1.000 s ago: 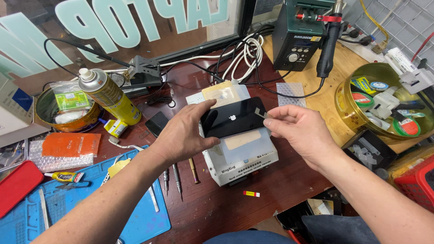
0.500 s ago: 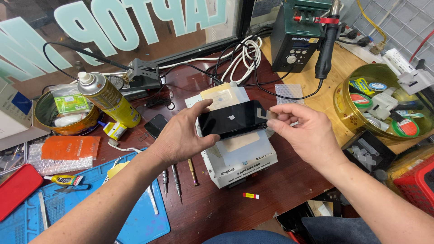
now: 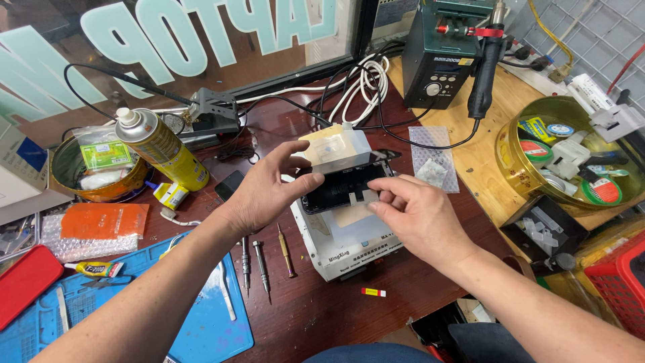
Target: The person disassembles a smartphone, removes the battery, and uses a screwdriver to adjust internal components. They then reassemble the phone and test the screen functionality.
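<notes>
While the left hand (image 3: 269, 191) grips the phone (image 3: 342, 187), the right hand (image 3: 420, 215) pinches its edge.

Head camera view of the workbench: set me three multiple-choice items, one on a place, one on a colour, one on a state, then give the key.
1. Where does the yellow spray can stand?
A. left of both hands
B. inside the round gold tin
C. on the blue mat

2. What colour is the flat silicone work mat at the lower left?
A. green
B. blue
C. white

3. How is the dark opened phone held?
A. lying untouched
B. by the left hand alone
C. by both hands over the white box-shaped machine

Key: 1 A, the can stands on the dark wooden tabletop beside the round orange-rimmed bowl. 2 B, the mat is plainly blue. 3 C, the left hand grips its left end while the right hand pinches at its middle.
</notes>
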